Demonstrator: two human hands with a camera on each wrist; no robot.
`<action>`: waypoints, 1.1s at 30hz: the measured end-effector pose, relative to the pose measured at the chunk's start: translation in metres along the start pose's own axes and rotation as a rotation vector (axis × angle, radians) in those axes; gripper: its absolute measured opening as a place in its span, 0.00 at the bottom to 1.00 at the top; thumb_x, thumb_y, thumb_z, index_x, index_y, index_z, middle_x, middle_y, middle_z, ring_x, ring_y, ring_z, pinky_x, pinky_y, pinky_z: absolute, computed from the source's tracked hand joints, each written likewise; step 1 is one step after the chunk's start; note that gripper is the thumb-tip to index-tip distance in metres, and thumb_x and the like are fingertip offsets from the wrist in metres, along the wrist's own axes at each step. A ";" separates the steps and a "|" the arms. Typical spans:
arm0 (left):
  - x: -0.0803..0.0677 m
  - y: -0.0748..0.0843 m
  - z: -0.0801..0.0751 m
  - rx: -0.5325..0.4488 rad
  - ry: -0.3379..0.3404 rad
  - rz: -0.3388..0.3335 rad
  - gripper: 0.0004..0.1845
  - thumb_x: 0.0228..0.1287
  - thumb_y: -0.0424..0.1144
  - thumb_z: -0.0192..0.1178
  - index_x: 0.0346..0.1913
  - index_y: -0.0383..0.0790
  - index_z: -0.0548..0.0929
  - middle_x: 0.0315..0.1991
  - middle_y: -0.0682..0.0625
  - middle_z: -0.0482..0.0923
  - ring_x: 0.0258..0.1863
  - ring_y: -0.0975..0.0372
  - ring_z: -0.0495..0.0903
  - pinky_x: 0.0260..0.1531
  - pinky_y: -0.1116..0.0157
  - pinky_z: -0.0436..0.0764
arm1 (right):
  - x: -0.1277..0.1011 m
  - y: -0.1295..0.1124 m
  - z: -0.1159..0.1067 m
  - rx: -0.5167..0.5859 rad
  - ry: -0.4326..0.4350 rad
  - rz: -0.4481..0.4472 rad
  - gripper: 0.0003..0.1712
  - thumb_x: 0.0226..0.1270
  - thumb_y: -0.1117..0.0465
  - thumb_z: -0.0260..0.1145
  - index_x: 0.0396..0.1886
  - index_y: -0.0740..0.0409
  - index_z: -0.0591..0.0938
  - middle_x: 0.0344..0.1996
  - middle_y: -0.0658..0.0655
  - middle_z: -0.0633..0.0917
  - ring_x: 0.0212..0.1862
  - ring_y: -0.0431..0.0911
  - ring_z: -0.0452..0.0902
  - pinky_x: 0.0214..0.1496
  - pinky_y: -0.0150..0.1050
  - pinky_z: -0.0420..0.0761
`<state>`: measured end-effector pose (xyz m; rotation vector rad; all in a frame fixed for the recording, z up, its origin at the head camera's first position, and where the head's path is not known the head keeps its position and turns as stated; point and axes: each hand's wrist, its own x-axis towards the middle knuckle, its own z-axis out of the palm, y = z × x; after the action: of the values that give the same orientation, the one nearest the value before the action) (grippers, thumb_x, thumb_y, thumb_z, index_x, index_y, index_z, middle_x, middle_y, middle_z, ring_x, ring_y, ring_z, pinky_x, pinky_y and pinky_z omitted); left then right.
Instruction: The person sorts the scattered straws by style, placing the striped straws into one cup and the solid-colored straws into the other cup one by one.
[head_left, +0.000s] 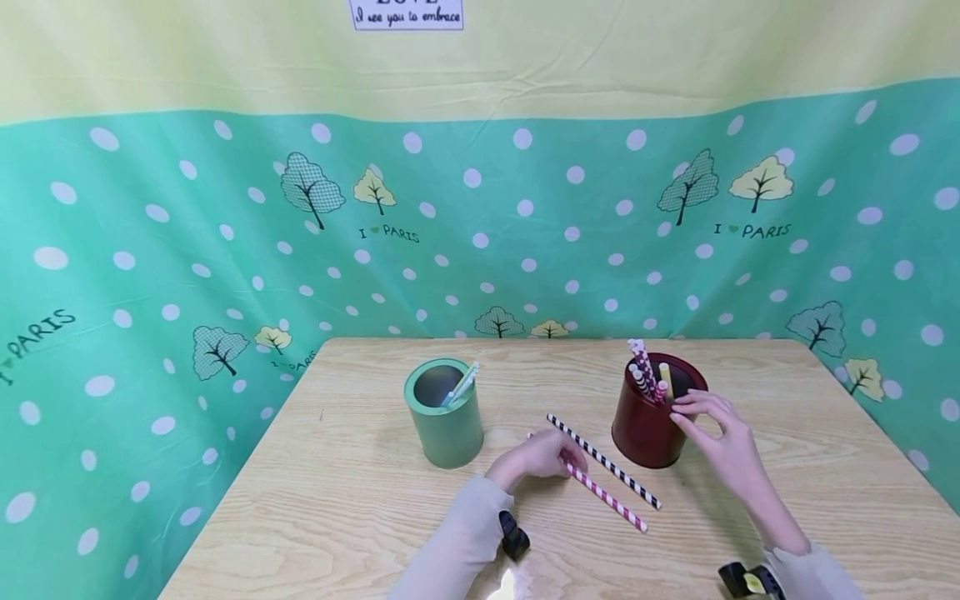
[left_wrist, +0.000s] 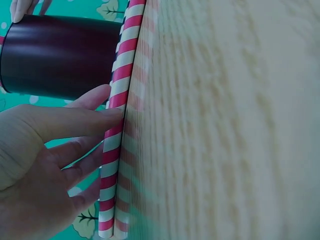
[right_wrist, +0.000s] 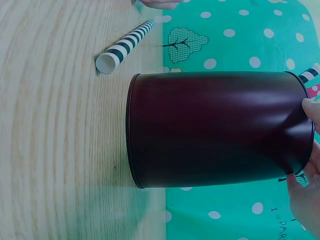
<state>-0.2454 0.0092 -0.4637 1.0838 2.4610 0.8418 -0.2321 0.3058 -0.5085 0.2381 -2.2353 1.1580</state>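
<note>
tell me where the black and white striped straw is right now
In the head view the black and white striped straw lies flat on the wooden table, just left of the dark red cup, beside the red and white striped straw under the left hand.

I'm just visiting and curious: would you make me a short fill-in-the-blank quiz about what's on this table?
1. The left hand touches the red-and-white striped ____ lying on the table.
2. The right hand holds the rim of the dark ____ cup.
3. The black-and-white straw lies between the red cup and the ____ cup.

Missing words: straw; red; green
</note>
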 end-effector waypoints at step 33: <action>-0.006 0.006 0.001 0.113 0.064 0.048 0.13 0.42 0.22 0.61 0.31 0.42 0.84 0.25 0.59 0.77 0.24 0.74 0.68 0.27 0.81 0.66 | -0.002 -0.001 0.000 -0.006 -0.007 0.007 0.09 0.52 0.60 0.67 0.34 0.42 0.81 0.44 0.42 0.77 0.54 0.36 0.63 0.55 0.21 0.56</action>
<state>-0.2380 0.0079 -0.4604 1.1761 2.5723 0.7709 -0.2304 0.3048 -0.5090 0.2322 -2.2471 1.1552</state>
